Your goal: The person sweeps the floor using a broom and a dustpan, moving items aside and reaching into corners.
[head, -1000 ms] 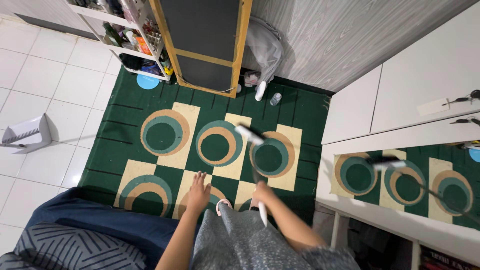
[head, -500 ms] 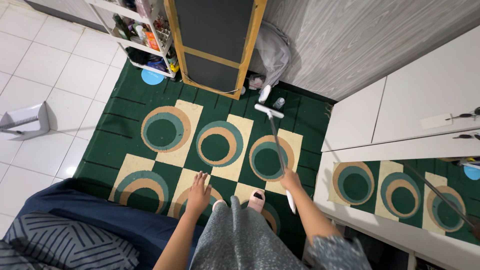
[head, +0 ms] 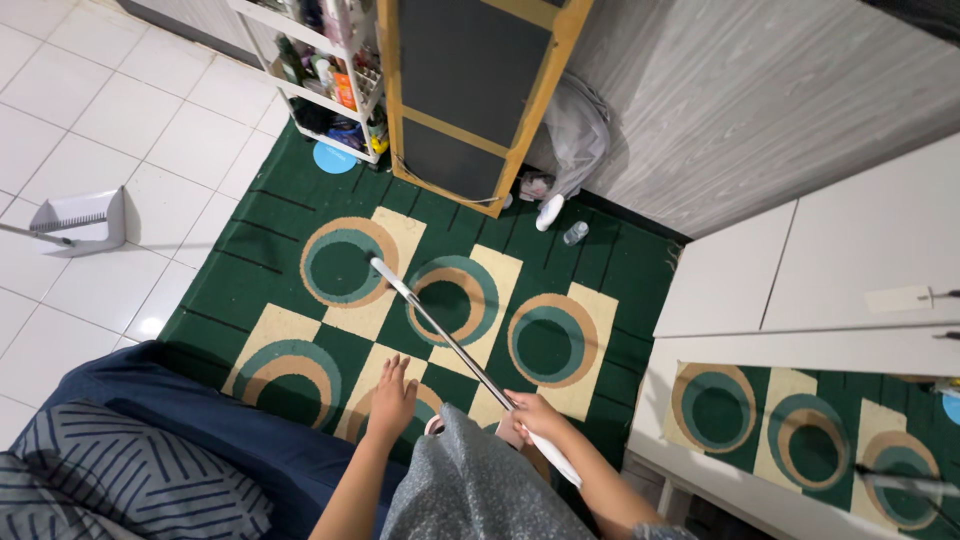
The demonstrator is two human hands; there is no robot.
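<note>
Broom handle [head: 450,335] in right hand [head: 535,415], head hidden; left hand [head: 392,398] free.

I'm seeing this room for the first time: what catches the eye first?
The green carpet with tan squares and ringed circles fills the middle of the floor. Across it slants a long metal pole, held near its white grip by the right hand, while the left hand hovers open beside it. A white dustpan sits on the tiles at left.
</note>
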